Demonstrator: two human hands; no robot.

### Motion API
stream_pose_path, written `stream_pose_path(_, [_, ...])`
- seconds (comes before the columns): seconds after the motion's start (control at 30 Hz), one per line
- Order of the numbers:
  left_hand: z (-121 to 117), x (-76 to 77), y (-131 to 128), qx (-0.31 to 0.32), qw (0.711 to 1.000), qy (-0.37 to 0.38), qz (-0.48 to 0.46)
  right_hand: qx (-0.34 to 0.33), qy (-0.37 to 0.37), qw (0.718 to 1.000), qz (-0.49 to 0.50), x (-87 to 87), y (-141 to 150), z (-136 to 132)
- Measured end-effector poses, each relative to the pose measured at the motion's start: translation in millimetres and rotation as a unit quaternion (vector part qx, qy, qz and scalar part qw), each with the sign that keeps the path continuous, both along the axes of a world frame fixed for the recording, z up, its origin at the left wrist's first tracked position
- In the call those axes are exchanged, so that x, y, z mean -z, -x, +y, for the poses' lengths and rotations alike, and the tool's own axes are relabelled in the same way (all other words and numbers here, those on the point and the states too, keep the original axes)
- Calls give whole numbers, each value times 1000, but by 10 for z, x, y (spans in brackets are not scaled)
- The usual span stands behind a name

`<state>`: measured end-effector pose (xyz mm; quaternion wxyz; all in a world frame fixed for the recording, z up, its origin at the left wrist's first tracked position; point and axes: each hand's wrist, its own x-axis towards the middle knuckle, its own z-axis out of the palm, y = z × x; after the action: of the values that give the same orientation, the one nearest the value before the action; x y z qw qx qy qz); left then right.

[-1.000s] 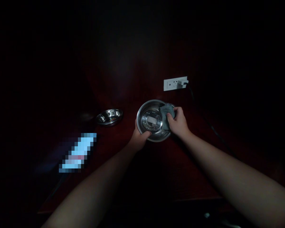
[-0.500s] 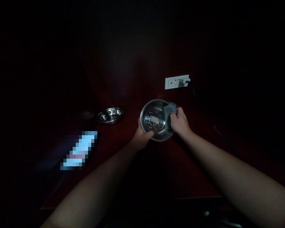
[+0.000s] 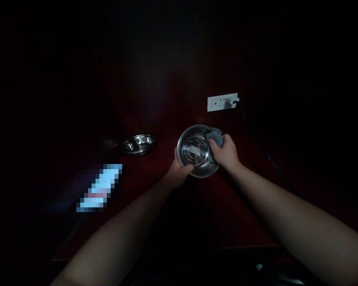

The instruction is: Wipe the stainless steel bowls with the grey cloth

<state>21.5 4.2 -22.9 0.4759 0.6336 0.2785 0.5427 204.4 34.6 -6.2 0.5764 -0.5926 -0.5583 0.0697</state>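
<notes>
A shiny metal bowl (image 3: 193,138) is held up over the dark red table, its inside tilted toward me. My left hand (image 3: 179,174) grips its lower left rim, thumb over the edge and fingers behind. At the right rim my right hand (image 3: 226,153) presses a grey-green cloth (image 3: 214,137) against the bowl, the thumb lying on the cloth. The fingers of that hand are mostly hidden behind the cloth and rim. A pale rectangular patch, a label or a reflection, shows on the bowl's bottom.
A second metal bowl (image 3: 139,144) sits on the table (image 3: 155,182) to the left. Nearer me lies a lit, pixelated screen (image 3: 101,188). A white wall socket (image 3: 216,103) holds a plug (image 3: 232,101), its dark cable running down to the right. The surroundings are very dark.
My right hand has shifted slightly on the cloth, its thumb now further left and up, and the cloth is bunched differently. The bowl and left hand are nearly unmoved.
</notes>
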Motion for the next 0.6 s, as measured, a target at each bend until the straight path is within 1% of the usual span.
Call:
stream_pose_path(0.17, [-6,-16,3,0,1000,13,2,-12,-12,1000,9,-4,1,-13])
stream_pose_path(0.3, [20,-54,45,5,999,31,-16,-24,-16,999,15,-22,8,-41])
stream_pose_path(0.47, [10,-142,87,23,997,74,-15,-34,-17,999,12,-28,2,-59])
stream_pose_path(0.6, [0,-159,121,39,993,107,-10,-36,-13,999,1,-28,-20,-59])
